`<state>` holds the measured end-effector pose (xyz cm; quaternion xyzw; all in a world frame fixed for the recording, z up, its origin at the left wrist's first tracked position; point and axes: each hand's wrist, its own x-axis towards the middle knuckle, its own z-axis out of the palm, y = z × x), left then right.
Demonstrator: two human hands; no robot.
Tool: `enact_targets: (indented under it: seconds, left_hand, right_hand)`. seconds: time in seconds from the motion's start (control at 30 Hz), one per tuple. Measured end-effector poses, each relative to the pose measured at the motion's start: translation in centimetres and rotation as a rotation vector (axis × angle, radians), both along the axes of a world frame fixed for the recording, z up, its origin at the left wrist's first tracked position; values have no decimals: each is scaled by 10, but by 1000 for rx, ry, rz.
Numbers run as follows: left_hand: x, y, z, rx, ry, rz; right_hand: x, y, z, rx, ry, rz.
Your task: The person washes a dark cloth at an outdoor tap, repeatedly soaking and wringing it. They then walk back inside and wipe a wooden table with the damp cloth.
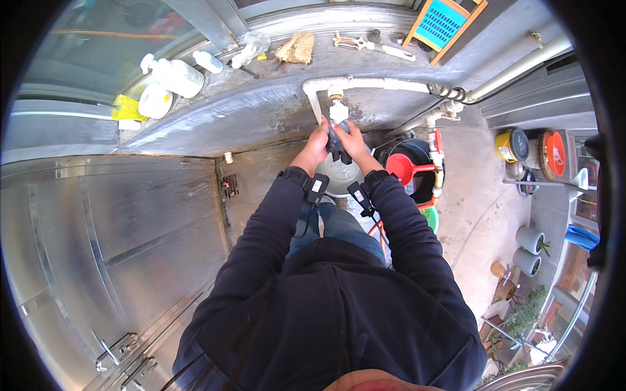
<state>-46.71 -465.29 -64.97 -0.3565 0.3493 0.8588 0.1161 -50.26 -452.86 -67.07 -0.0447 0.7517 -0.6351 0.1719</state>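
Both my hands are at the white tap point(338, 112), above a pale basin point(339, 184) that looks to have water in it. My left hand point(315, 146) and my right hand point(355, 143) are closed on a dark, wet-looking cloth point(337, 148) between them, just under the spout. Its lower end hangs in ragged strips over the basin; its exact kind is hard to make out. A device with a strap sits on each of my wrists. Whether water is running is unclear.
Right of the basin, a red dipper point(401, 169) lies over a black bucket point(420, 151), beside a standing pipe point(437, 156). Along the ledge behind stand white bottles point(182, 78), a sponge-like block point(297, 48), a brush point(391, 51) and a blue washboard point(446, 25). A metal cabinet point(130, 215) flanks the left.
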Motion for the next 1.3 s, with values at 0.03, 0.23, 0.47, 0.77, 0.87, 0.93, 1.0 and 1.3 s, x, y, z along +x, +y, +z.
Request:
enact_targets:
  seconds: [0.03,0.23,0.47,0.77,0.87,0.93,1.0,1.3]
  left_hand:
    - [5,-4,-1,12,36,-33]
    - [31,-18,-7,0,146,-41]
    - [28,-17,-4,-190,-32,-61]
    - [18,-21,9,-297,85,-175]
    - [11,-30,12,-373,106,-129]
    - [8,-34,13,-357,88,-94]
    - [5,-35,12,-300,57,-51]
    - [-17,-3,-4,47,98,25]
  right_hand:
    - [-2,-5,-2,-13,-17,9]
    - [-1,-30,-2,-455,-371,-4]
    - [0,-45,9,-626,-505,51]
    - [-24,-27,-39,-570,-382,-147]
    - [-30,-10,-43,-433,-266,-249]
    - [-32,3,-42,-345,-244,-316]
    - [-32,14,-40,-222,-245,-291]
    - [-8,11,-22,-250,-321,32]
